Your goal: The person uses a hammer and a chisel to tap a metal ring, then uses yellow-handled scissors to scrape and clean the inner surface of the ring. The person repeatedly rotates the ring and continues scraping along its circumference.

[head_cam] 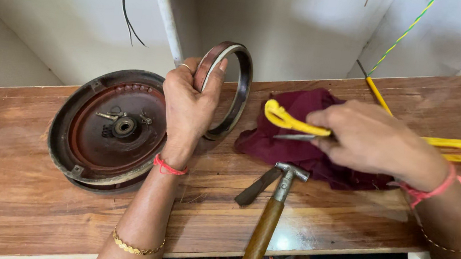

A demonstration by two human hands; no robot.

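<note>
- Metal ring [236,89]: stands on edge on the wooden desk [16,180], just right of the round dark cover [106,127].
- Left hand [187,104]: fingers closed around the ring's upper left rim.
- Right hand [373,143]: pinches yellow-handled scissors [289,122] over the maroon cloth [297,149].
- Hammer [270,209]: lies on the desk, head touching the cloth's near edge.
- Yellow-green wire [403,33]: behind, slanting up.

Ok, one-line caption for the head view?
Left hand holds a metal ring upright on the bench; right hand grips yellow-handled scissors over a maroon cloth.
</note>
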